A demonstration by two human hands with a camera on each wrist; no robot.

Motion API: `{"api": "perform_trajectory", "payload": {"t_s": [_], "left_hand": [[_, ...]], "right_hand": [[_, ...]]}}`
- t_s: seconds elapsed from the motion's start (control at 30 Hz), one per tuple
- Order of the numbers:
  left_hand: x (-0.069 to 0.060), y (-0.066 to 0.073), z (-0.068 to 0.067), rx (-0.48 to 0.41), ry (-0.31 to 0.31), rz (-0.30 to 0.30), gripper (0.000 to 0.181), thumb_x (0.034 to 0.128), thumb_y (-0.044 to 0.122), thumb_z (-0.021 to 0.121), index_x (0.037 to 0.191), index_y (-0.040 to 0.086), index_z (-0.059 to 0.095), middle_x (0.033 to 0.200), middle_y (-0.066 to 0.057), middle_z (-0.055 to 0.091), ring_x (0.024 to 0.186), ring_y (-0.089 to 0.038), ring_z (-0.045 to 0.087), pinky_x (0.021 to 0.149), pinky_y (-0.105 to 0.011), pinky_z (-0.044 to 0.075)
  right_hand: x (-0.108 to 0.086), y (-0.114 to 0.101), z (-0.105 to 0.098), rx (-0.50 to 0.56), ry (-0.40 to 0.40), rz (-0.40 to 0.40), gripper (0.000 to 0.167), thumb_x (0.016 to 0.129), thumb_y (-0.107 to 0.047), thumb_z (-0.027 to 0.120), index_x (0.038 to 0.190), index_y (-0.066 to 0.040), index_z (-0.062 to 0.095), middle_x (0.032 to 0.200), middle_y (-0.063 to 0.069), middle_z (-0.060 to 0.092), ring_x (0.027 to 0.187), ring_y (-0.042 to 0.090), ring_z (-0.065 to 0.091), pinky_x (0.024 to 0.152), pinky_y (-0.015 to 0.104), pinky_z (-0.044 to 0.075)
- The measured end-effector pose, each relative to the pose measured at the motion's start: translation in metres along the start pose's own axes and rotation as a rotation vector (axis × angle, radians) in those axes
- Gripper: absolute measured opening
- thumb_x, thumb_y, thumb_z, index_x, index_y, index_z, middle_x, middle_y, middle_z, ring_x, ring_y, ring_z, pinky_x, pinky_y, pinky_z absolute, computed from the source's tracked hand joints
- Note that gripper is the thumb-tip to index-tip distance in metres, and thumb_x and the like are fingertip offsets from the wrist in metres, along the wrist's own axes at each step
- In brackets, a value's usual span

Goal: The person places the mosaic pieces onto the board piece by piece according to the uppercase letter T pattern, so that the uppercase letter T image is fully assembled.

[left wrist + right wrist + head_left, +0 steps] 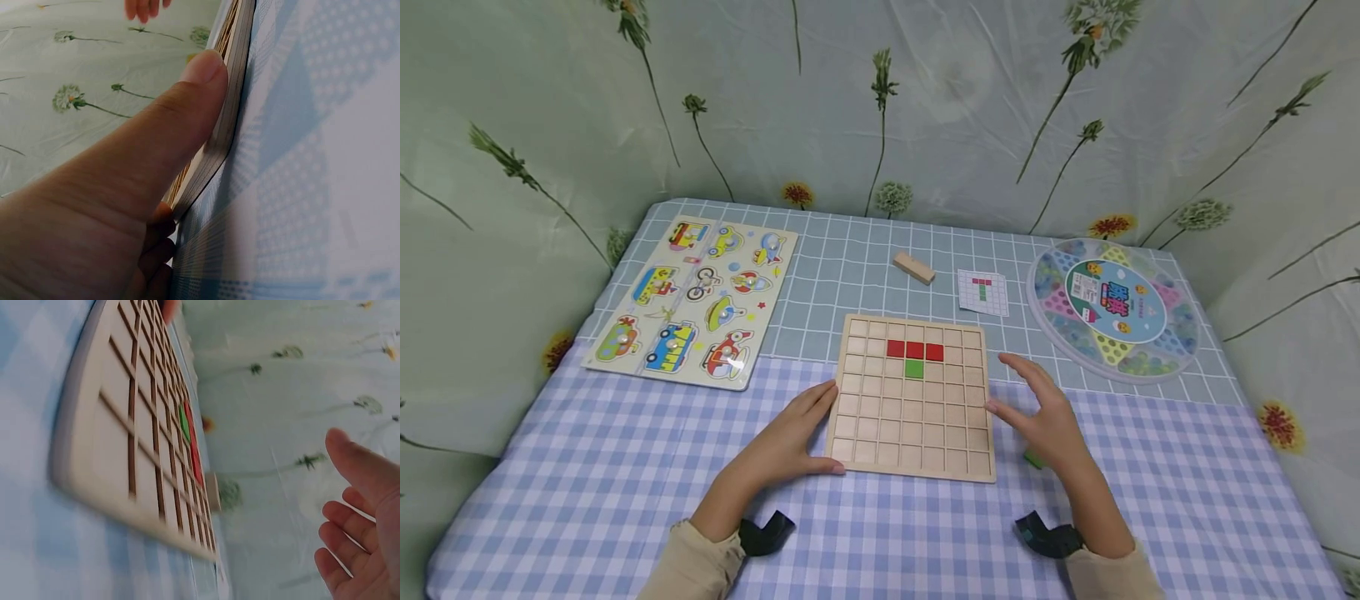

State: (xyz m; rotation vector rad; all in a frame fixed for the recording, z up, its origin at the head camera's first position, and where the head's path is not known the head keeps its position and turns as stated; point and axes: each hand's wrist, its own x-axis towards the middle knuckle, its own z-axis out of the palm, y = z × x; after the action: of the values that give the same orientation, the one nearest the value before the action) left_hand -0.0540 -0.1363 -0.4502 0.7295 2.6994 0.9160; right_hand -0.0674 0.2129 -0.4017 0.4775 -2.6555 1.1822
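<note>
A square wooden grid board [912,411] lies on the checked cloth. Three red tiles [914,350] form a row in its upper cells, and one green tile [913,368] sits beneath the middle one. At the board's lower left corner my left hand [786,433] touches it, fingers along the left edge and an extended thumb [169,128] by the front edge. My right hand [1049,421] is raised beside the right edge, its fingers spread and nothing held, as the right wrist view also shows. Partly hidden under that hand is a green piece [1034,459].
Behind the board are a wooden block [914,268] and a pattern card [982,292] with red and green squares. A vehicle puzzle board [694,298] lies at the left. The round, clear game case [1112,310] is at the back right.
</note>
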Motion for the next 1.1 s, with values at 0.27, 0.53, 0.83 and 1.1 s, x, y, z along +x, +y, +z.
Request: {"api": "perform_trajectory", "payload": {"t_s": [0.27, 0.53, 0.83, 1.1], "left_hand": [[0.000, -0.001, 0.001, 0.004, 0.003, 0.003, 0.110, 0.0623, 0.060, 0.069, 0.143, 0.005, 0.020, 0.147, -0.009, 0.018, 0.132, -0.026, 0.019, 0.102, -0.042, 0.025], [0.000, 0.000, 0.000, 0.005, 0.000, 0.003, 0.110, 0.0624, 0.062, 0.068, 0.143, 0.004, 0.019, 0.147, -0.009, 0.018, 0.132, -0.026, 0.019, 0.102, -0.042, 0.025], [0.000, 0.000, 0.000, -0.002, -0.005, -0.003, 0.110, 0.0625, 0.060, 0.069, 0.143, 0.004, 0.020, 0.147, -0.009, 0.018, 0.132, -0.026, 0.018, 0.102, -0.042, 0.025], [0.000, 0.000, 0.000, 0.004, -0.005, -0.003, 0.110, 0.0626, 0.061, 0.069, 0.143, 0.004, 0.020, 0.147, -0.009, 0.018, 0.132, -0.026, 0.018, 0.102, -0.042, 0.025]], "right_hand": [[-0.037, 0.015, -0.013, -0.063, 0.018, 0.090, 0.071, 0.067, -0.008, 0.078, 0.130, -0.005, 0.046, 0.126, 0.015, 0.048, 0.110, 0.034, 0.044, 0.084, 0.050, 0.037], [-0.060, 0.029, -0.013, -0.115, -0.021, 0.170, 0.069, 0.065, -0.010, 0.079, 0.126, -0.001, 0.048, 0.120, 0.014, 0.053, 0.104, 0.027, 0.048, 0.084, 0.035, 0.034], [-0.074, 0.036, -0.013, -0.140, -0.089, 0.267, 0.066, 0.066, -0.013, 0.079, 0.123, 0.000, 0.049, 0.115, 0.016, 0.055, 0.101, 0.029, 0.051, 0.086, 0.036, 0.037], [-0.078, 0.038, -0.013, -0.191, -0.119, 0.294, 0.052, 0.068, -0.009, 0.077, 0.114, 0.002, 0.055, 0.108, 0.015, 0.055, 0.100, 0.030, 0.052, 0.086, 0.041, 0.037]]}}
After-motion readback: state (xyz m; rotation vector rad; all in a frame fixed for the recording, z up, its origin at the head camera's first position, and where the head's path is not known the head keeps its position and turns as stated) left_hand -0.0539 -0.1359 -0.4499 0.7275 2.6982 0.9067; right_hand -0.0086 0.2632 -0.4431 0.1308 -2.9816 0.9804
